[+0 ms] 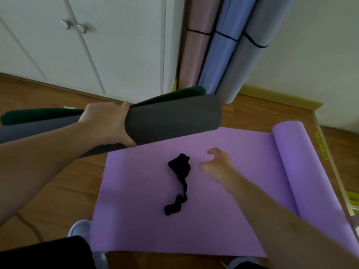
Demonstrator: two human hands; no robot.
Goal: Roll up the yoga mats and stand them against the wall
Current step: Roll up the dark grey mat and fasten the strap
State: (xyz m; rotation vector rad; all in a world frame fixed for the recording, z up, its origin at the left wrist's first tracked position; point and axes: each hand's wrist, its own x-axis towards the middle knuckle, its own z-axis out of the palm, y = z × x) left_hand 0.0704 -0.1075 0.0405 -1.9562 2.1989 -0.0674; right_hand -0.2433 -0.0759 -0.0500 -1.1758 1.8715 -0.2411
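Your left hand (108, 123) wraps the rolled dark grey mat (171, 121) near its middle, holding it level above the floor, its green inner layer (180, 94) peeling open at the top. Your right hand (215, 166) hovers with fingers loosely spread, holding nothing, just beside the black strap (179, 181) lying on the purple mat (223, 210). That mat lies flat, rolled only at its right end (291, 152). Three tied mats (219, 49) stand in the corner; wooden floor (48, 191) lies open to your left.

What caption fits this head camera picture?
Left hand grips a rolled grey mat; right hand reaches toward a black strap.
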